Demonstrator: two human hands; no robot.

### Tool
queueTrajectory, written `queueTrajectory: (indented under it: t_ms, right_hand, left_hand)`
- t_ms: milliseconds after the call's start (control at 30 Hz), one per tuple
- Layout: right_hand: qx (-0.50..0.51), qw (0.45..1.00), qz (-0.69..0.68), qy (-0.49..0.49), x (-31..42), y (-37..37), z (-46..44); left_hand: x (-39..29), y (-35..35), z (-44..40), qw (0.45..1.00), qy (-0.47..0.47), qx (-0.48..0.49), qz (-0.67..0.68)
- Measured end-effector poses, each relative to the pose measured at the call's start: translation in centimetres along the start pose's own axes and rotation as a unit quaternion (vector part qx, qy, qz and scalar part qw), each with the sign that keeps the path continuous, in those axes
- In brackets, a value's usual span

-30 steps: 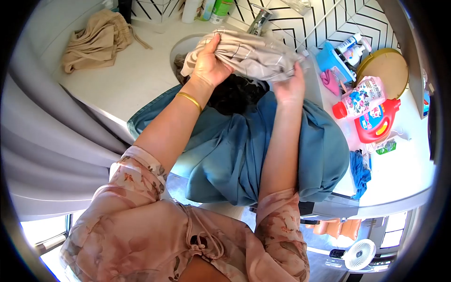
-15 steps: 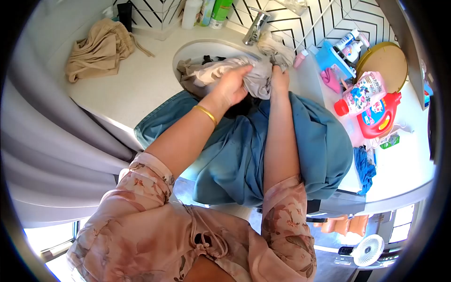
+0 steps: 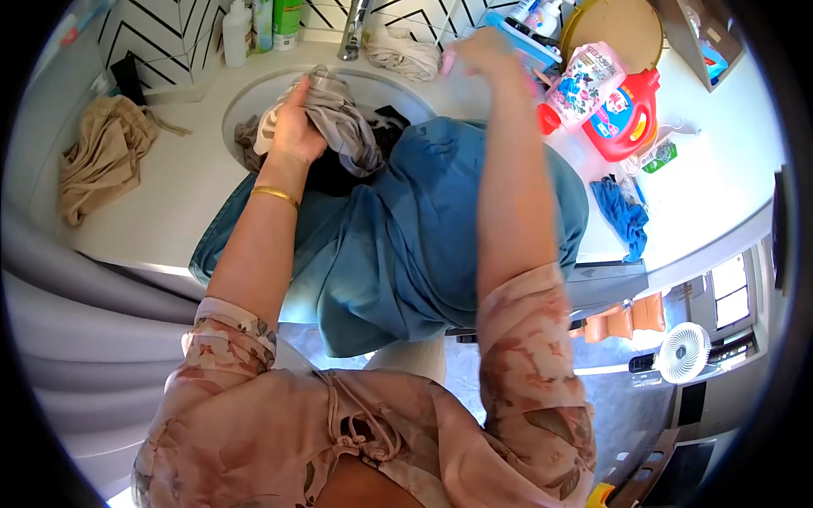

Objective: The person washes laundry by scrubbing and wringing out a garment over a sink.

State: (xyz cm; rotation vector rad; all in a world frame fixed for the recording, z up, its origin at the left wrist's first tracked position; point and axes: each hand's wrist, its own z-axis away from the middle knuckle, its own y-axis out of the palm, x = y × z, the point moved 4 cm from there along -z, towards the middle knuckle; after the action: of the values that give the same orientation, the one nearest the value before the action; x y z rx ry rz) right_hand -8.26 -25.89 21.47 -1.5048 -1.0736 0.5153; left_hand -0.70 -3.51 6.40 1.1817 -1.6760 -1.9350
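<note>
My left hand (image 3: 298,127) is closed on a crumpled grey-beige garment (image 3: 339,110), held over the round sink (image 3: 241,106). Dark cloth (image 3: 332,176) lies beneath it in the basin. Farther right, my right hand (image 3: 489,56) is reached out at the back of the counter, smeared by motion. Close to its fingers is a small pink bottle (image 3: 448,59); whether they touch it I cannot tell. A large teal cloth (image 3: 406,220) drapes from the sink over the counter's front edge, under my forearms. A whitish bundled cloth (image 3: 405,54) rests beside the faucet (image 3: 355,30).
Beige drawstring clothing (image 3: 106,157) lies on the left of the counter. To the right stand a blue basket (image 3: 529,52), a pink detergent pouch (image 3: 589,78) and a red detergent jug (image 3: 627,118). A blue cloth (image 3: 622,216) lies near the right edge. Bottles (image 3: 237,34) line the wall.
My right hand has let go of the grey-beige garment and moved right and up toward the pink bottle. My left hand still holds the garment. The view has shifted right.
</note>
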Motion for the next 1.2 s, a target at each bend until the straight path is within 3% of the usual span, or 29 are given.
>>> queueTrajectory:
  t_ms: [67, 200, 367, 667, 800, 900, 933, 1000, 1067, 1133, 1200]
  right_hand:
    - [-0.052, 0.994, 0.064, 0.071, -3.2, -5.0, 0.4]
    - [0.069, 0.979, 0.152, 0.119, -12.1, -7.1, 1.2]
    - [0.096, 0.978, -0.003, 0.183, -16.4, -4.9, 3.8]
    - [0.119, 0.971, 0.006, 0.206, -16.8, -3.5, 4.6]
    - [0.001, 0.975, -0.126, 0.181, -20.6, -3.5, 1.5]
    - [-0.075, 0.949, -0.175, 0.251, -19.0, -5.6, 1.7]
    - [-0.085, 0.916, -0.309, 0.241, -19.3, -5.3, 0.7]
    - [-0.099, 0.796, -0.558, 0.211, -19.9, -4.5, -2.0]
    - [0.01, 0.801, -0.567, 0.194, -11.8, -5.2, -0.7]
    - [0.062, 0.863, -0.475, 0.162, -4.4, -4.3, -0.5]
    - [0.24, 0.883, -0.403, 0.025, 3.3, -1.3, 0.3]
  left_hand:
    - [-0.1, -0.3, -0.4, 1.0, -0.009, 0.026, 0.003]
    - [-0.1, 0.3, 0.3, 0.999, -0.016, 0.042, 0.018]
    - [-0.1, 1.2, 0.9, 0.999, -0.011, 0.041, 0.031]
    - [-0.4, 0.6, 0.7, 0.996, 0.001, 0.036, 0.076]
    - [-0.6, 0.0, 0.4, 0.995, 0.009, 0.026, 0.098]
    - [-0.7, -0.3, 0.0, 0.992, 0.011, 0.04, 0.121]
    - [-0.7, -0.2, 0.1, 0.991, 0.01, 0.047, 0.127]
    - [-0.7, -0.2, 0.0, 0.989, 0.01, 0.044, 0.138]
    - [-0.6, -0.3, -0.1, 0.988, 0.012, 0.045, 0.148]
    - [-0.6, -0.2, 0.0, 0.988, 0.018, 0.037, 0.146]
    - [-0.7, -0.2, 0.0, 0.99, 0.021, 0.03, 0.138]
